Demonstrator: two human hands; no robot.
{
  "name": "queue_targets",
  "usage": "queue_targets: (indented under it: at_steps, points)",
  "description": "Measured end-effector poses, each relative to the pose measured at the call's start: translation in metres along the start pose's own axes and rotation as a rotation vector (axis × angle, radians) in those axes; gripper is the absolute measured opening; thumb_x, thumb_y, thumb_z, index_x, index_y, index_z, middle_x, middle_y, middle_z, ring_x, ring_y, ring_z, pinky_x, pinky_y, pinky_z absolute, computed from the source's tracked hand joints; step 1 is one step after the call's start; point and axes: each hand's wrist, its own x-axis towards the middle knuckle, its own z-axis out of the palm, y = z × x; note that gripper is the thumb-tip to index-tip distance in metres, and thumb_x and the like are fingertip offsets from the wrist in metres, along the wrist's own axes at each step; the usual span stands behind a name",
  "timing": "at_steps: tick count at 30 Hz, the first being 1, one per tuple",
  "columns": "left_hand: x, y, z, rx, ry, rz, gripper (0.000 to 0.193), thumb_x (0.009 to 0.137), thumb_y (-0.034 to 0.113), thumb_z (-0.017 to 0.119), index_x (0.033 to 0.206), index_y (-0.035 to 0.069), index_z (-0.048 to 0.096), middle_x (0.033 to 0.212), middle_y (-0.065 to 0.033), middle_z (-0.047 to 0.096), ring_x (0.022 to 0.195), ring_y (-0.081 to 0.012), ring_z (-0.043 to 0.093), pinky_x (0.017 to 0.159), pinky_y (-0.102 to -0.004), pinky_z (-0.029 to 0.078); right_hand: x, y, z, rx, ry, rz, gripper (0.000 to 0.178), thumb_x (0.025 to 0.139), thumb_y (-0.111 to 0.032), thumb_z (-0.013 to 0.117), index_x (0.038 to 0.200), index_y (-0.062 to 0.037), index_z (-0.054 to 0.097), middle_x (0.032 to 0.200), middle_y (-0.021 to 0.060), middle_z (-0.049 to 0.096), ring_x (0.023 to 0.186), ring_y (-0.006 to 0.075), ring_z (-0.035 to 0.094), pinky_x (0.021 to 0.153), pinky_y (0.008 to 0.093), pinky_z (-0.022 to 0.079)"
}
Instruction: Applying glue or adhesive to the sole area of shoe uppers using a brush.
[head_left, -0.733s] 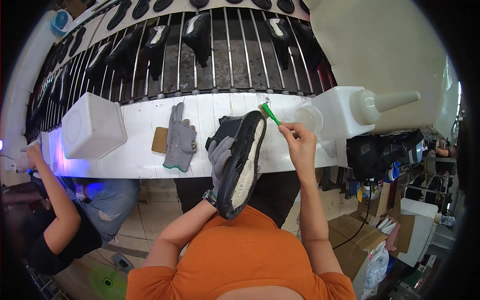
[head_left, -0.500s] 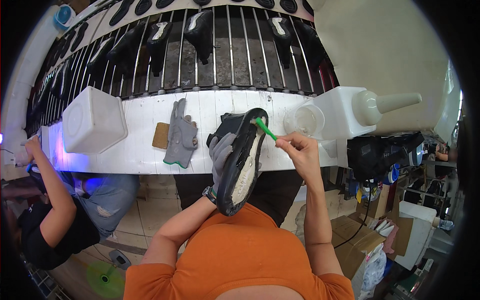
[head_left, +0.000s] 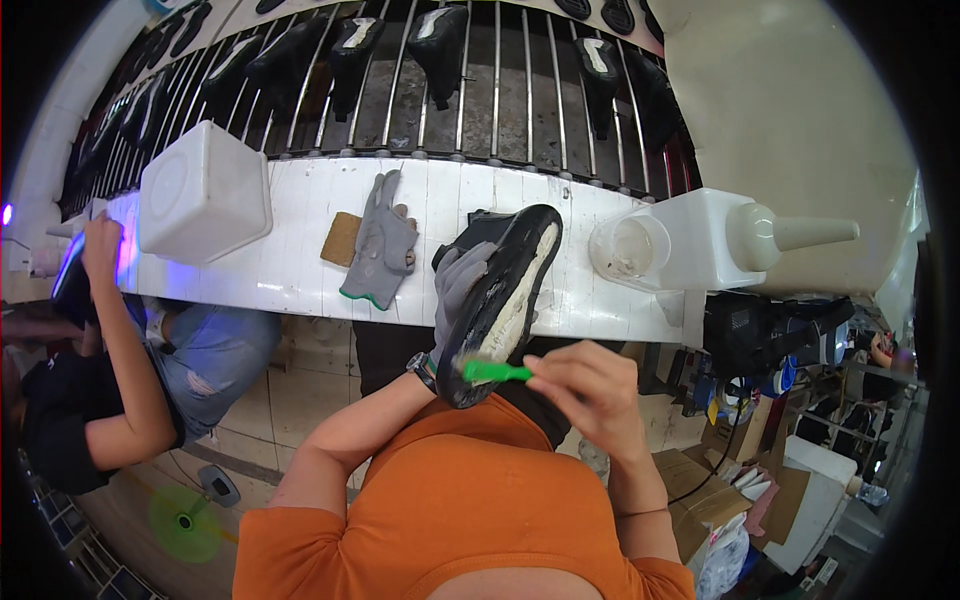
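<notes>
A black shoe upper (head_left: 480, 337), its underside turned up with a pale strip along the middle, tilts over the bench's near edge. Around its left side is wrapped my left hand (head_left: 462, 284), in a grey glove and holding it. My bare right hand (head_left: 592, 388) pinches a green-handled brush (head_left: 497, 371). The brush's bristles touch the underside at the end nearest me. A grey glove (head_left: 383, 245) and a brown block (head_left: 342, 238) lie on the bench, left of the shoe upper.
On the white bench (head_left: 300, 270) stand a white square container (head_left: 205, 195), a clear cup (head_left: 630, 250) and a white bottle with a long nozzle (head_left: 720, 240). Behind, metal rollers (head_left: 495, 90) carry several black shoe uppers. To the left, a co-worker's arm (head_left: 115, 300) reaches over the bench.
My right hand has brought the brush from the far end of the underside down to the end nearest me. My left hand still holds the shoe upper. The view has shifted slightly.
</notes>
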Motion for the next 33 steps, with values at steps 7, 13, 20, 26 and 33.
queue_targets:
  at_steps: [7,13,20,26,33]
  points:
    - [0.004,0.009,-0.001,-0.01,-0.022,-0.019,0.077,0.074,0.018,0.079,0.135,0.005,0.035,0.131,-0.0195,0.051,0.121,-0.0334,0.052,0.108,-0.0517,0.03,-0.002,0.031,0.003,0.217,0.203,0.24,0.009,0.082,-0.005,0.073,0.089,-0.0016,0.074,0.08,0.0067,0.07,0.066,0.0117,0.06,0.058,0.0257,0.046]
    - [0.007,0.004,-0.003,-0.018,-0.039,-0.001,0.076,0.073,0.016,0.079,0.134,0.005,0.036,0.13,-0.0181,0.052,0.12,-0.0324,0.053,0.108,-0.0505,0.03,-0.017,0.012,0.009,0.321,0.047,0.175,0.011,0.081,-0.002,0.073,0.092,0.0007,0.073,0.087,0.0109,0.072,0.077,0.0178,0.068,0.071,0.028,0.052]
    - [0.01,0.006,0.0,-0.066,-0.074,-0.003,0.074,0.072,0.013,0.08,0.132,0.006,0.038,0.129,-0.0164,0.053,0.119,-0.0312,0.054,0.108,-0.0491,0.031,0.007,0.027,0.01,0.17,0.289,0.338,0.01,0.084,-0.005,0.07,0.091,0.0015,0.073,0.076,0.0047,0.067,0.069,0.0078,0.058,0.061,0.0203,0.043]
    - [0.018,0.003,-0.006,-0.064,-0.075,0.004,0.074,0.071,0.011,0.081,0.131,0.006,0.039,0.128,-0.015,0.054,0.118,-0.0302,0.055,0.107,-0.0479,0.032,0.013,0.034,0.004,0.123,0.295,0.438,0.011,0.083,-0.003,0.071,0.094,-0.0001,0.074,0.076,0.0069,0.067,0.07,0.0096,0.061,0.062,0.0238,0.045]
    - [0.041,0.019,-0.034,-0.073,-0.22,0.003,0.071,0.078,0.035,0.075,0.133,0.006,0.041,0.128,-0.014,0.056,0.117,-0.0302,0.055,0.104,-0.0467,0.035,0.001,-0.012,-0.002,0.04,0.101,0.028,0.022,0.073,-0.001,0.078,0.095,-0.0022,0.073,0.082,0.0087,0.068,0.068,0.0178,0.064,0.057,0.0272,0.049]
